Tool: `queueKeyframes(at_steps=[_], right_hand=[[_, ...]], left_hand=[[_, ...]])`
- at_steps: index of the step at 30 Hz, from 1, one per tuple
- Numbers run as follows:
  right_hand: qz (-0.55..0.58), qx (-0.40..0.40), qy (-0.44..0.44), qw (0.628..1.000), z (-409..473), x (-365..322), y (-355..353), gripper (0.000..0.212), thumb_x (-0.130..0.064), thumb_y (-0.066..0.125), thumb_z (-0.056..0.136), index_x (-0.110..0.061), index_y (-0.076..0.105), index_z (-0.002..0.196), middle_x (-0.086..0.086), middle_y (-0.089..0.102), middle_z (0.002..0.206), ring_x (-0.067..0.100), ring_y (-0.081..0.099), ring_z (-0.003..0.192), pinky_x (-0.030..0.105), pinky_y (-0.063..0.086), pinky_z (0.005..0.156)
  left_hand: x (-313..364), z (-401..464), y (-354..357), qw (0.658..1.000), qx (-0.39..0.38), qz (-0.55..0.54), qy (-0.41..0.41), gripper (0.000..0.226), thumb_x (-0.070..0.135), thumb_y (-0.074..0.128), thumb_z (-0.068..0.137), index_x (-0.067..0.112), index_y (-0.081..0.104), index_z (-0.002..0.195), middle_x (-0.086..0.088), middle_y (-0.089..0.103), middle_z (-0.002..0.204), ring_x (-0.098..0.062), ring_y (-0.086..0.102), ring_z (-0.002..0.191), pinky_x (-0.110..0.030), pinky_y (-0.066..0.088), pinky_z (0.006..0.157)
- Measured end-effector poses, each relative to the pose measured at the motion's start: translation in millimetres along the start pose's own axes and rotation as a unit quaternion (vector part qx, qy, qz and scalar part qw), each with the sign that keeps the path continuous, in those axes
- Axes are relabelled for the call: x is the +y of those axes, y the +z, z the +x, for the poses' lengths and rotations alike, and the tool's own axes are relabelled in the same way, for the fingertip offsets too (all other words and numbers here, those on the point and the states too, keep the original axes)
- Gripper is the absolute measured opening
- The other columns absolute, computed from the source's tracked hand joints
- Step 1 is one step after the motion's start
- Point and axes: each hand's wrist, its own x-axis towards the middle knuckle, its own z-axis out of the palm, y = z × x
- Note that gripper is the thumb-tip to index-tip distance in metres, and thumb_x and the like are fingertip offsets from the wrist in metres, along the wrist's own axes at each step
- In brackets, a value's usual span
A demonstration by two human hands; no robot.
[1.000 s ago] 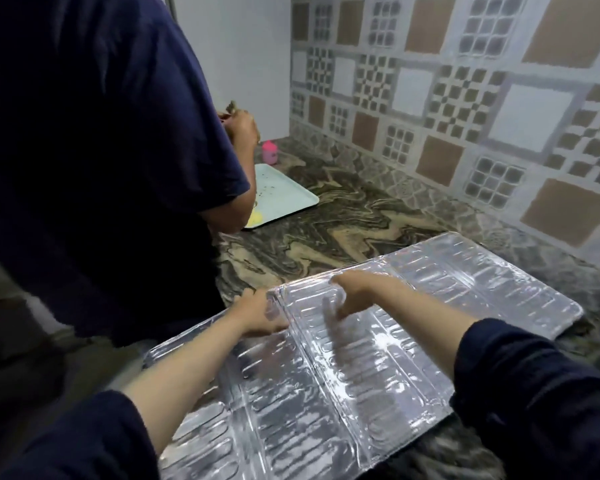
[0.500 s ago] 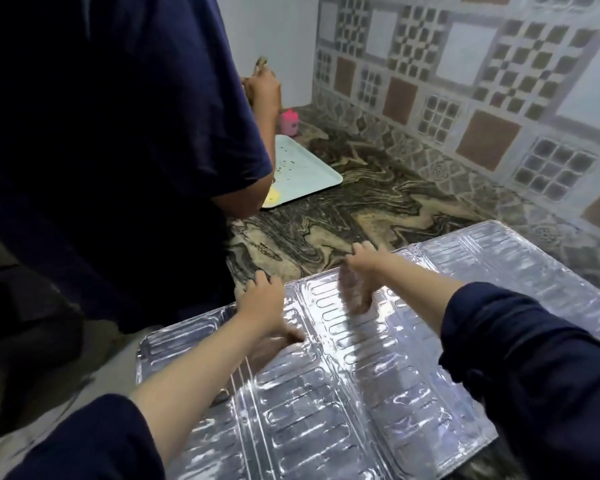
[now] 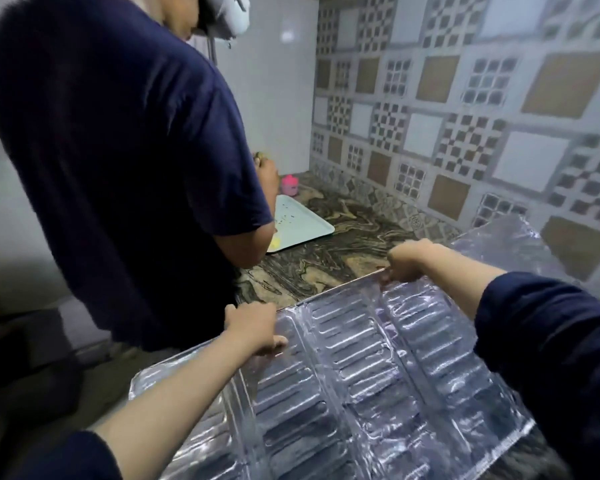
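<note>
The ribbed foil panel (image 3: pixel 361 368) is lying across the marbled surface (image 3: pixel 326 261), with its right end standing up by the tiled wall (image 3: pixel 465 116). The left grip (image 3: pixel 253 327) and the right grip (image 3: pixel 407 261) are both clamping its far edge, well apart. Another person (image 3: pixel 118 168) is standing just beside it, over a pale tray (image 3: pixel 302 223).

Foil sheet (image 3: pixel 361 393) fills lower right, on the counter (image 3: pixel 343 258); left hand (image 3: pixel 253 327) and right hand (image 3: pixel 409 259) hold its far edge. Tray (image 3: pixel 302 223) and cup (image 3: pixel 289 184) sit behind it at centre. Person (image 3: pixel 118 168) upper left, wall (image 3: pixel 465 116) upper right.
</note>
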Motion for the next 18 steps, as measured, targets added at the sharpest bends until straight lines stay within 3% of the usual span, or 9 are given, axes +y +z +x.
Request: queueKeyframes(at_steps=[2, 5, 11, 13, 15, 18], right_hand=[[-0.008, 0.096, 0.018, 0.995, -23, 11, -9, 0.057, -0.067, 0.048, 0.082, -0.022, 0.063, 0.113, 0.004, 0.065, 0.12, 0.026, 0.058, 0.115, 0.039, 0.042, 0.095], [-0.017, 0.196, 0.026, 0.98, -63, 30, -26, 0.043, -0.053, 0.042, 0.09, -0.019, 0.059, 0.112, 0.005, 0.064, 0.12, 0.026, 0.058, 0.116, 0.046, 0.032, 0.103], [0.094, 0.366, 0.054, 0.924, -151, 79, -46, 0.038, -0.049, 0.056, 0.086, -0.012, 0.061, 0.094, 0.011, 0.068, 0.106, 0.03, 0.061, 0.102, 0.041, 0.04, 0.093], [0.115, 0.408, 0.066, 0.904, -177, 96, -52, 0.037, -0.048, 0.057, 0.086, -0.012, 0.062, 0.094, 0.011, 0.068, 0.103, 0.032, 0.062, 0.099, 0.041, 0.045, 0.086], [0.109, 0.419, 0.089, 0.897, -199, 108, -55, 0.035, -0.044, 0.054, 0.09, -0.011, 0.062, 0.097, 0.011, 0.067, 0.104, 0.031, 0.061, 0.099, 0.043, 0.045, 0.089], [0.144, 0.44, 0.111, 0.88, -225, 122, -55, 0.024, -0.033, 0.05, 0.094, -0.013, 0.061, 0.098, 0.011, 0.065, 0.106, 0.031, 0.058, 0.105, 0.053, 0.033, 0.103]], left_hand=[[-2, -11, -16, 0.999, 0.02, -0.046, -0.004, 0.044, 0.052, 0.055, 0.089, 0.019, 0.056, 0.117, -0.004, 0.059, 0.127, -0.025, 0.053, 0.121, -0.037, 0.04, 0.093], [5, -34, -50, 0.995, 0.068, -0.072, -0.009, 0.035, 0.047, 0.058, 0.089, 0.015, 0.064, 0.104, -0.007, 0.065, 0.116, -0.027, 0.059, 0.112, -0.035, 0.048, 0.085], [31, -77, -126, 0.984, 0.135, -0.114, 0.016, 0.028, 0.04, 0.067, 0.083, 0.013, 0.068, 0.086, -0.01, 0.07, 0.1, -0.028, 0.065, 0.098, -0.035, 0.052, 0.079], [46, -94, -149, 0.968, 0.18, -0.175, 0.023, 0.029, 0.037, 0.067, 0.083, 0.013, 0.062, 0.068, -0.013, 0.067, 0.101, -0.028, 0.065, 0.096, -0.031, 0.048, 0.078], [65, -111, -169, 0.945, 0.212, -0.247, 0.029, 0.038, 0.032, 0.067, 0.083, 0.015, 0.054, 0.053, -0.018, 0.065, 0.104, -0.029, 0.063, 0.09, -0.029, 0.044, 0.075], [91, -124, -192, 0.918, 0.221, -0.327, 0.029, 0.035, 0.04, 0.066, 0.072, 0.011, 0.058, 0.055, -0.017, 0.066, 0.087, -0.031, 0.063, 0.089, -0.032, 0.047, 0.073]])
